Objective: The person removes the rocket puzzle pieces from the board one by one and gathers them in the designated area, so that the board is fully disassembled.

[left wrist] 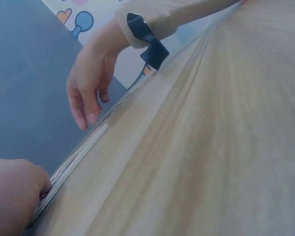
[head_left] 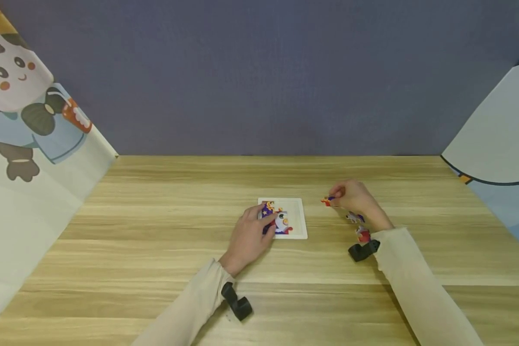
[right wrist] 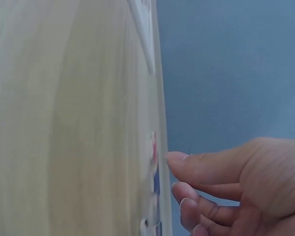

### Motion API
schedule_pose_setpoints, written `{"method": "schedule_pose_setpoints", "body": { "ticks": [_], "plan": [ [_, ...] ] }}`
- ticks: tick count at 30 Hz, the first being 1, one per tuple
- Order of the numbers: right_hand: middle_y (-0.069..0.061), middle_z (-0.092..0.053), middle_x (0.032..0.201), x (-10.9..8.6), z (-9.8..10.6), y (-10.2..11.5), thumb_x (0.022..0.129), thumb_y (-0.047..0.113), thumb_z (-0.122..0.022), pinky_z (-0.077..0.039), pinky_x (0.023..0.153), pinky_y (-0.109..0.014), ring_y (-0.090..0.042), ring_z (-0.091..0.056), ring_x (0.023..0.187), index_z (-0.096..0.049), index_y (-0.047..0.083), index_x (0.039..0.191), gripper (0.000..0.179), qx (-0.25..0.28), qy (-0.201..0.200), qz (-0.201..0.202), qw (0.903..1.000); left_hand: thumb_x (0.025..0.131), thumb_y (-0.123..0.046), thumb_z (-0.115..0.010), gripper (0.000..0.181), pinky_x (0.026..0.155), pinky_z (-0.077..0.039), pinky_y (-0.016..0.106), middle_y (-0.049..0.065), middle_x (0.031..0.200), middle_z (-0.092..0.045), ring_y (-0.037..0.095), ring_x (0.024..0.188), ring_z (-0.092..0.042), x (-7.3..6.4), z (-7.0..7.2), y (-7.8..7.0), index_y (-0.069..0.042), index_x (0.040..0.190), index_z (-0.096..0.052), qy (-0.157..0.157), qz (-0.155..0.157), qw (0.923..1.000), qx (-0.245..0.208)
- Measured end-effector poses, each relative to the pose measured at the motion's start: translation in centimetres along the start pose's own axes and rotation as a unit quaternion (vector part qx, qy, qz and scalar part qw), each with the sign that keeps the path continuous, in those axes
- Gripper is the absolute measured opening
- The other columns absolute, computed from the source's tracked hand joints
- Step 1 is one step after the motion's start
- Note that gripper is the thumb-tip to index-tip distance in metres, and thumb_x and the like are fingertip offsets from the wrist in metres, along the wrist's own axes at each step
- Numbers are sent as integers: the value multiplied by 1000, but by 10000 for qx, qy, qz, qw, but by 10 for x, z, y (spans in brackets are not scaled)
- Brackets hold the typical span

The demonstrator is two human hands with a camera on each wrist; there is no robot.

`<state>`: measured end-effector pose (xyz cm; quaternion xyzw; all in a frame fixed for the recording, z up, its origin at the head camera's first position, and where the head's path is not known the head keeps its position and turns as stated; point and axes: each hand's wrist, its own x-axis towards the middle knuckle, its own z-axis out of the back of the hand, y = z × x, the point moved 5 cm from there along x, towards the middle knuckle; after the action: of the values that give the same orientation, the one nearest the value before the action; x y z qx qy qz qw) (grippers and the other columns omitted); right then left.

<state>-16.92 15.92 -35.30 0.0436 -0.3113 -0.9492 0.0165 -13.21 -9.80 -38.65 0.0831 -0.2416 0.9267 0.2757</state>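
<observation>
A white puzzle tray (head_left: 303,222) lies mid-table in the head view, with purple, white and red puzzle pieces (head_left: 282,222) fitted along its left part. My left hand (head_left: 251,235) rests on the tray's left side, its fingers spread over those pieces. To the right, my right hand (head_left: 353,198) hovers low above the table, thumb and fingers loosely bent. Its fingertips overlap a red and purple puzzle piece (head_left: 326,201) in the head view. In the right wrist view, the thumb (right wrist: 201,167) stands apart from a red piece (right wrist: 154,147) on the table.
Just below the right hand lie a grey and purple puzzle piece (head_left: 354,217) and a red one (head_left: 363,234). Behind the wooden table (head_left: 177,182) stands a dark blue-grey panel (head_left: 259,77), with cartoon-printed panels at both sides. Each wrist carries a black camera mount (head_left: 238,302).
</observation>
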Motion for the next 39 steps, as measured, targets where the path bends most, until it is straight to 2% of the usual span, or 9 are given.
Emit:
{"method": "schedule_pose_setpoints", "body": {
  "ticks": [3, 13, 18, 26, 33, 39],
  "plan": [
    [-13, -64, 86, -1, -2, 7, 81, 6, -70, -45, 69, -26, -22, -58, 79, -65, -6, 102, 25, 138, 2, 83, 9999, 93, -27, -56, 34, 105, -40, 51, 22, 139, -49, 36, 128, -46, 0, 0, 0, -15, 123, -65, 8, 18, 10000, -7],
    [-13, -62, 84, -4, -16, 29, 83, 3, -67, -44, 65, -23, -16, -55, 75, -64, -10, 103, 24, 433, 168, 530, 9975, 92, -27, -58, 35, 105, -40, 50, 21, 139, -49, 36, 128, -47, 0, 1, -1, -13, 123, -65, 23, -17, 9999, 123],
    [-12, -62, 87, -5, -28, 41, 84, 5, -67, -46, 68, -26, -20, -56, 79, -64, -6, 104, 24, 421, 345, 576, 9969, 92, -27, -58, 34, 106, -40, 49, 21, 140, -49, 35, 128, -47, 0, 1, 0, -13, 123, -65, 36, 20, 10000, 89],
    [-9, -60, 86, -5, -49, 55, 81, 4, -69, -45, 69, -25, -17, -55, 78, -64, -2, 101, 21, 518, 599, 551, 9953, 91, -27, -59, 33, 106, -40, 49, 20, 139, -50, 34, 127, -48, -1, 2, 2, -14, 121, -66, -34, 11, 10000, 79],
    [-12, -61, 90, -8, -58, 68, 84, 4, -68, -47, 72, -27, -19, -55, 81, -63, -4, 107, 25, 521, 758, 722, 9931, 92, -29, -58, 38, 105, -41, 50, 19, 139, -50, 34, 127, -48, -1, 3, 4, -10, 123, -64, -66, 15, 9999, 93],
    [-13, -63, 99, -7, -64, 77, 85, 8, -69, -50, 80, -35, -22, -57, 89, -62, -3, 113, 31, 424, 938, 811, 9914, 91, -29, -59, 39, 104, -42, 49, 19, 138, -51, 34, 126, -49, 0, 2, 5, -7, 123, -64, -149, -33, 9999, 45]
  ]
}}
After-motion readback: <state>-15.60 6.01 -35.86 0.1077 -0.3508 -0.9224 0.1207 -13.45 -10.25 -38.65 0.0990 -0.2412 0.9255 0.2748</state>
